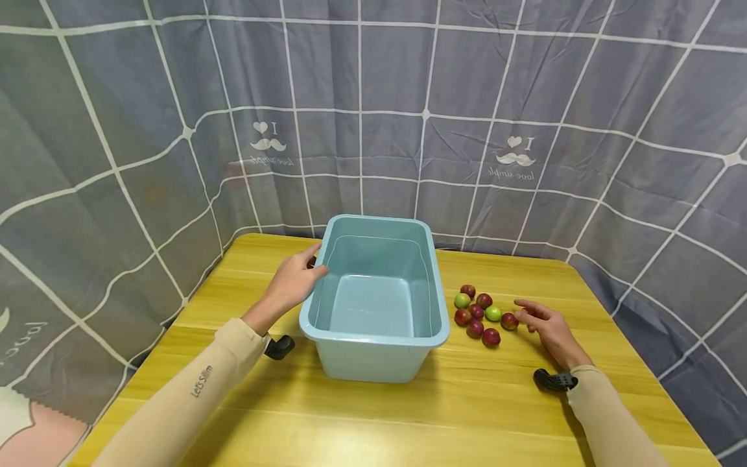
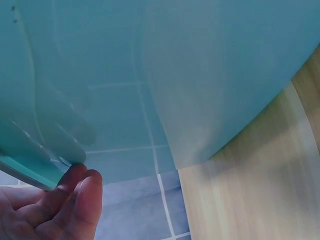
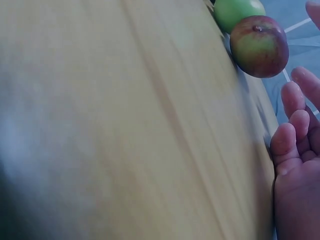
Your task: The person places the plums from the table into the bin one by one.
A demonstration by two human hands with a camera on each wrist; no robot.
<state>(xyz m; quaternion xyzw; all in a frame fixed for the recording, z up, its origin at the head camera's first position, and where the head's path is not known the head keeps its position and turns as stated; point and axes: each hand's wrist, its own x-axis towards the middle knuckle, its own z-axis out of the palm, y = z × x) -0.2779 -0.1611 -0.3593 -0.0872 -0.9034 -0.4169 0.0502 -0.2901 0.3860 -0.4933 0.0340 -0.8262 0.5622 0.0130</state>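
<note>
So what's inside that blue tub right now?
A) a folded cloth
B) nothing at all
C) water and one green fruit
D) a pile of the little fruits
B: the head view shows the bare bottom of the blue tub, while the little fruits all lie on the table to its right.

The blue plastic tub (image 1: 373,324) stands mid-table between the two hands — a tall wall to anything crossing low, though its inside is open from above. Right of it, the cluster of small fruits (image 1: 480,313) crowds the wooden table (image 1: 408,421) just beside the right hand (image 1: 545,327); the near edge lies bare.
</note>
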